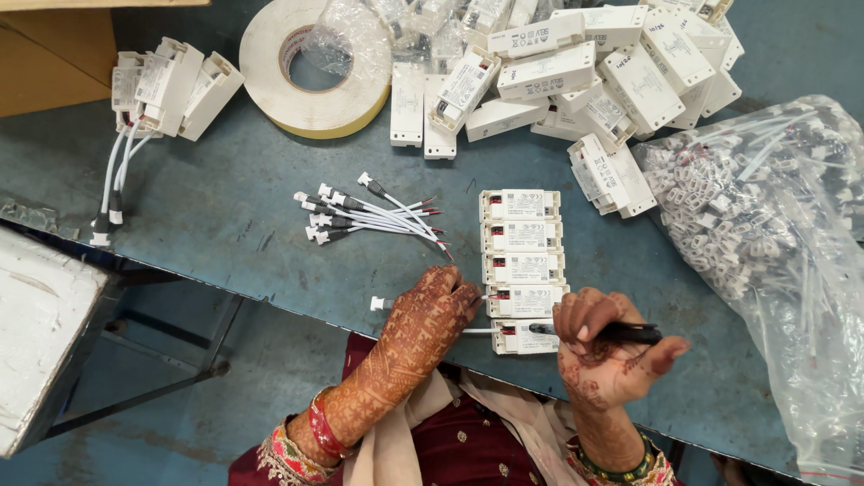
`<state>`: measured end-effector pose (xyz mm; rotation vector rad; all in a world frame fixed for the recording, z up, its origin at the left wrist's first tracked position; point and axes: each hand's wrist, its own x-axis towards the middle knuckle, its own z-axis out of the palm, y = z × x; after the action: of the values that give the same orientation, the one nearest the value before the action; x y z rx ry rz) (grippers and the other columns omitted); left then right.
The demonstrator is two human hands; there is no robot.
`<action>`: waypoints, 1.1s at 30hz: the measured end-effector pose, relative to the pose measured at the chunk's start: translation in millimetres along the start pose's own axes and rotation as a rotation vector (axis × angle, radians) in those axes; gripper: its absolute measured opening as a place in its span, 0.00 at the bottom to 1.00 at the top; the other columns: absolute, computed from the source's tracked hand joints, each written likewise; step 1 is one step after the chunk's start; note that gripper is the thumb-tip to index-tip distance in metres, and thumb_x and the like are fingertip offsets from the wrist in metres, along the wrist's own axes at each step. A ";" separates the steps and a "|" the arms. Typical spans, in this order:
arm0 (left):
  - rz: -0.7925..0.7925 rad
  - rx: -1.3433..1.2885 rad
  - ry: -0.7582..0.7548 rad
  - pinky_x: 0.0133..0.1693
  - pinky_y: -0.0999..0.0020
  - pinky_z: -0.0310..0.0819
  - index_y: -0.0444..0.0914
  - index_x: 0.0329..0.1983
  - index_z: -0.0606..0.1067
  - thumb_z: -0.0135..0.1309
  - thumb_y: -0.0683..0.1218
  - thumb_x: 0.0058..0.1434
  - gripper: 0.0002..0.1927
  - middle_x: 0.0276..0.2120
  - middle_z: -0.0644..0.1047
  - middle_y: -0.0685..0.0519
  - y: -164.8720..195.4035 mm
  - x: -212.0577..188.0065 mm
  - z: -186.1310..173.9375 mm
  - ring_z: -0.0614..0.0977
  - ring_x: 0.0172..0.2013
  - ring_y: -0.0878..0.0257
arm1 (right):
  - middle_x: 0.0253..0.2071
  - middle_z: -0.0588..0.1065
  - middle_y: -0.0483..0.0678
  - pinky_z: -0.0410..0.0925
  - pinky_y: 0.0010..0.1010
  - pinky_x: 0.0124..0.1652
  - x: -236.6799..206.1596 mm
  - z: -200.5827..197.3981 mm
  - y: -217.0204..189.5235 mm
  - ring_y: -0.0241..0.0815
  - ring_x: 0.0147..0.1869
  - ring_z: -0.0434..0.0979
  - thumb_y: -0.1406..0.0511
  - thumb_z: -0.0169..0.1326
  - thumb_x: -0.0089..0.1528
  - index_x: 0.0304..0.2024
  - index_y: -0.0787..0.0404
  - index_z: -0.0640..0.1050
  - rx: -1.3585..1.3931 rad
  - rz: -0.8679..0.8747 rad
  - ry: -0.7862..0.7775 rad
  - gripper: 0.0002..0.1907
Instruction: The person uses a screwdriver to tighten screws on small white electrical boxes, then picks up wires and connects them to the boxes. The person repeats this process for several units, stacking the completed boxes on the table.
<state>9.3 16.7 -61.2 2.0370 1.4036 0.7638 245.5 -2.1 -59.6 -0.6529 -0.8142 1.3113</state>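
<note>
At the near edge of the blue tabletop (225, 207), five white driver boxes (521, 271) lie stacked in a column running away from me, each with its long axis crosswise, left to right. The nearest box (525, 337) sits at the tabletop's lip, between my two hands.

My left hand (423, 315) lies palm down just left of the column, fingertips pressed on a thin white lead (382, 303) that runs crosswise into the left end of the second-nearest box (526, 301). Grip there closed flat on the wire, pinning rather than lifting; the lead's white plug pokes out on the far side of my hand.

My right hand (605, 351) is just right of the nearest box, fingers curled tight around a black screwdriver (621, 332). The tool lies crosswise too, its tip pointing left and over the box's right half. Whether the tip touches the box, I cannot tell.

So: boxes sit between the grips, wire end to the left hand, tool end to the right. Right hand is nearer the nearest box.

A bundle of loose leads (369, 216) lies farther out, left of the column. A heap of boxes (585, 72) and a tape roll (310, 67) lie well beyond; a bag of white connectors (765, 207) to the right.
</note>
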 end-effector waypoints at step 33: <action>0.080 0.061 0.046 0.40 0.55 0.76 0.39 0.41 0.77 0.59 0.44 0.58 0.09 0.38 0.73 0.48 -0.7 5.8 5.6 0.78 0.45 0.51 | 0.14 0.56 0.45 0.48 0.35 0.25 39.9 34.0 22.2 0.39 0.19 0.50 0.33 0.36 0.68 0.15 0.61 0.58 -0.253 -0.084 -0.336 0.44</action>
<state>14.6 21.7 -64.7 2.1458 1.3937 0.8162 207.5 39.6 -52.2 -0.5957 -1.2838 1.2686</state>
